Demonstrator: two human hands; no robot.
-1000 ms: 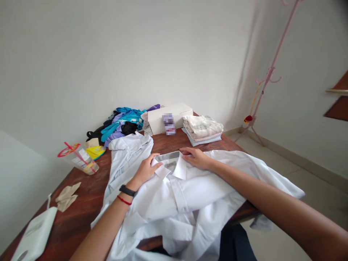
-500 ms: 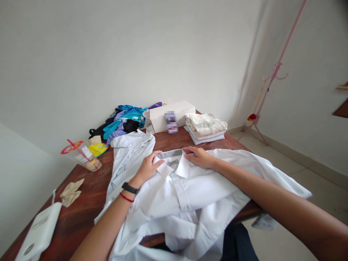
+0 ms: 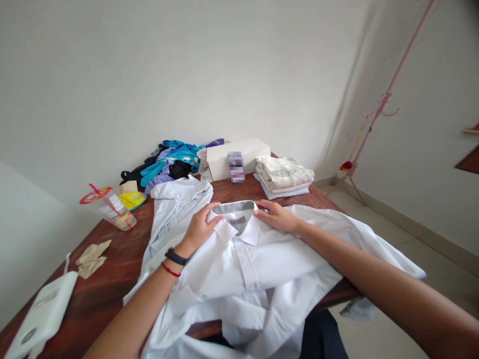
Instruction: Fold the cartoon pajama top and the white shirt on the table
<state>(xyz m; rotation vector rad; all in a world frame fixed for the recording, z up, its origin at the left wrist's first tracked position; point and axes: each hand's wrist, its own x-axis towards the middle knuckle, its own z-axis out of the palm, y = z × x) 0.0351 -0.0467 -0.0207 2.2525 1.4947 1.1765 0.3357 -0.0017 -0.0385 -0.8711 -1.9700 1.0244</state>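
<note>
Holding the white shirt [image 3: 213,271], lying on the brown table [image 3: 119,259], by its collar [image 3: 250,231], with the left hand [image 3: 199,227] on 1 side and the right hand [image 3: 277,216] on the other.

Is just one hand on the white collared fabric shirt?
No, the bare left hand and bare right hand touch opposite sides of its white folded collar.
</note>
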